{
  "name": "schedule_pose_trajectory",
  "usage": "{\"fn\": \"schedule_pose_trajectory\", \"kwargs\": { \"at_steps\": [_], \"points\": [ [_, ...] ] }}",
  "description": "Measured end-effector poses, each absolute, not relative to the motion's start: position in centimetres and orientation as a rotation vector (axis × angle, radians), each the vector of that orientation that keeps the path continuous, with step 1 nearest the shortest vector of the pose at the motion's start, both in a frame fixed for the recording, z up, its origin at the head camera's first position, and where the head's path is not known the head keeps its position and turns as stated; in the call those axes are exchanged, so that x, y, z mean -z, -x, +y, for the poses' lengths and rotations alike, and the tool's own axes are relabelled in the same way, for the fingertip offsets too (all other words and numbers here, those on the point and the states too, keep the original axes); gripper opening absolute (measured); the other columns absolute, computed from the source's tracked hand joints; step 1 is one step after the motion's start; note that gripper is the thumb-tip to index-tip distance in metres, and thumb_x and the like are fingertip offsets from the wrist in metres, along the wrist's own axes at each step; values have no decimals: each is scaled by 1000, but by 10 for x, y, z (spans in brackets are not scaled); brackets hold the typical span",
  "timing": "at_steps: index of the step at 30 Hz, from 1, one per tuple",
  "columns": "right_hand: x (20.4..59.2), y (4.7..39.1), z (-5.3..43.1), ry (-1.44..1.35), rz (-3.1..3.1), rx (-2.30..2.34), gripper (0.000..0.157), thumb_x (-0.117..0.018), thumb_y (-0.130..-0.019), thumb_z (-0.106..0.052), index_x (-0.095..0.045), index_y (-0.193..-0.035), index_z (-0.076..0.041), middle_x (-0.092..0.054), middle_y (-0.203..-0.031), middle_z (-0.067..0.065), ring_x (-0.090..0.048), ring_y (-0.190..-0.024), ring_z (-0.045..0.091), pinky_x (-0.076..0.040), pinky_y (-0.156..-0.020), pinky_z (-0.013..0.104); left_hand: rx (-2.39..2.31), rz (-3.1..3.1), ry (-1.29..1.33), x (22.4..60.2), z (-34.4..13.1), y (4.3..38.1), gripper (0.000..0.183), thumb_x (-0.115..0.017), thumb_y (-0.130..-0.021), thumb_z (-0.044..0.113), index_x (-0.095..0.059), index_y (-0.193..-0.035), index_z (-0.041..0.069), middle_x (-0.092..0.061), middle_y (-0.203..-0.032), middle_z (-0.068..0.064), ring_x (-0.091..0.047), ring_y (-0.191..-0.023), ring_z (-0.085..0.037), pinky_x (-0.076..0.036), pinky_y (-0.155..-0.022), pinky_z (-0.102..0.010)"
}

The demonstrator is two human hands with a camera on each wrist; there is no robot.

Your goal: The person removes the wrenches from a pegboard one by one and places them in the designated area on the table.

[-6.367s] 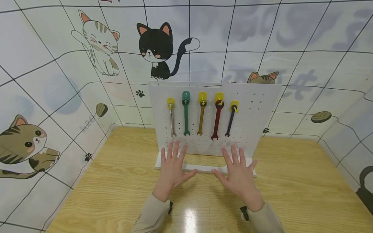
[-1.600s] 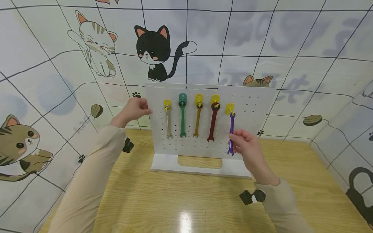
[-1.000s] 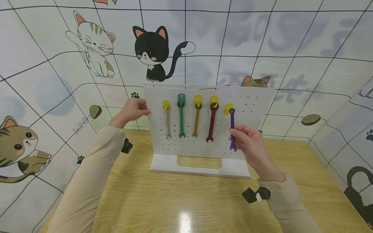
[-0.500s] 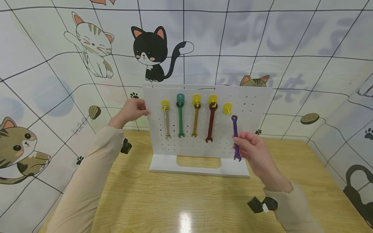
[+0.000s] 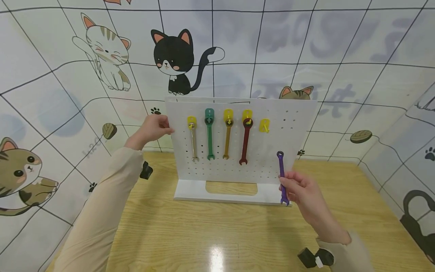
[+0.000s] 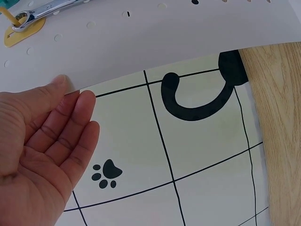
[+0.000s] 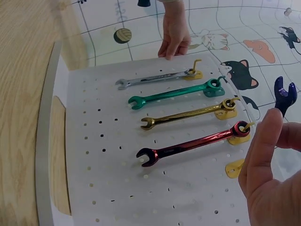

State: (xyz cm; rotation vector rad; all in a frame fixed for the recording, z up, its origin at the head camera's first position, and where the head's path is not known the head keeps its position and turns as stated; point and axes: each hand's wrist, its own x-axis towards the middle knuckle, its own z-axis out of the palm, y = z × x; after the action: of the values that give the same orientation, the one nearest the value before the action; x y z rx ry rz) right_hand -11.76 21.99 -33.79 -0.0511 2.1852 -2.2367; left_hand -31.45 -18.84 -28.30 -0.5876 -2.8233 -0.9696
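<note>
In the head view my right hand (image 5: 307,196) pinches a purple combination wrench (image 5: 281,166) between thumb and fingers. The wrench is off its hook, ring end up, in front of the white pegboard's lower right part. Its open end (image 7: 284,96) shows past my fingers in the right wrist view. With thumb in front and fingers behind, my left hand (image 6: 51,136) grips the left edge of the pegboard (image 5: 221,170). Silver (image 5: 194,145), green (image 5: 210,139), gold (image 5: 227,141) and red (image 5: 244,143) wrenches hang on hooks in a row.
A bare yellow hook (image 5: 264,125) sits right of the red wrench. The board's white base (image 5: 231,199), with a cut-out slot, stands on a wooden table (image 5: 190,234). Behind it is a wall covering (image 5: 238,45) printed with cats.
Both hands were spread before the board at first. My left hand went to its left edge, while my right hand took the purple wrench off its hook and brought it down and rightward.
</note>
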Motion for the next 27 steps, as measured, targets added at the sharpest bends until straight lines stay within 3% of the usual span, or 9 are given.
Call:
{"fn": "schedule_pose_trajectory", "kwargs": {
  "at_steps": [12,17,23,27],
  "points": [
    [377,97,238,-168,2162,2216,7,-59,-93,-13,-60,-89,-8,-62,-73,-4,-57,-66,9,-48,-60,24,969,-2843,580,283,-190,315,12,-65,-86,6,-59,-81,-4,-65,-82,-17,-62,-80,-28,-44,-72,-38],
    [390,89,245,-263,2188,2171,12,-58,-93,-13,-58,-94,-1,-61,-74,-3,-57,-65,10,-49,-59,26,989,-2843,576,283,-190,314,12,-65,-87,5,-58,-82,-4,-64,-82,-16,-62,-81,-29,-44,-72,-37],
    [405,82,258,-374,2240,2081,9,-57,-93,-12,-59,-92,-4,-62,-74,-2,-57,-66,11,-49,-60,27,989,-2847,574,283,-189,315,12,-64,-86,5,-59,-82,-4,-64,-83,-16,-61,-82,-28,-43,-73,-38],
    [415,77,267,-458,2283,1963,16,-56,-94,-15,-58,-100,0,-64,-77,-2,-58,-70,13,-49,-63,28,980,-2851,568,283,-188,314,12,-65,-87,6,-59,-83,-4,-64,-83,-16,-61,-82,-28,-43,-74,-38]
  ]
}}
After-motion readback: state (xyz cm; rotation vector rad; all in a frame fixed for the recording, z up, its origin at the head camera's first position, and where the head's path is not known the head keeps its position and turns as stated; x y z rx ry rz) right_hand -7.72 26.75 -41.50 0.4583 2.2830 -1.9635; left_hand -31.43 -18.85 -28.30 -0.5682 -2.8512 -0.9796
